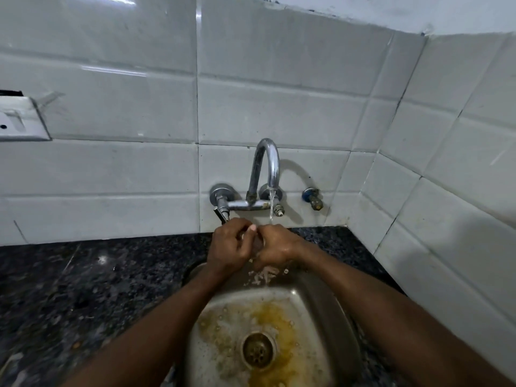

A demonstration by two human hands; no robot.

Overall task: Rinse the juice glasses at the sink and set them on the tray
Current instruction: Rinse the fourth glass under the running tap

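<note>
Left hand point(229, 245) and right hand point(275, 247) close together around a barely visible glass point(255, 245) under the running tap point(265, 169), at twelve o'clock above the sink's point(315, 300) yellow-stained drain point(259, 349).

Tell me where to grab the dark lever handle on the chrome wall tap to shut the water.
Grip the lever handle at its free lower tip, coming from the left with the left hand. It juts forward and down from the left valve, so the tip likely gives most leverage; the water stream and right hand crowd the other side.
</note>
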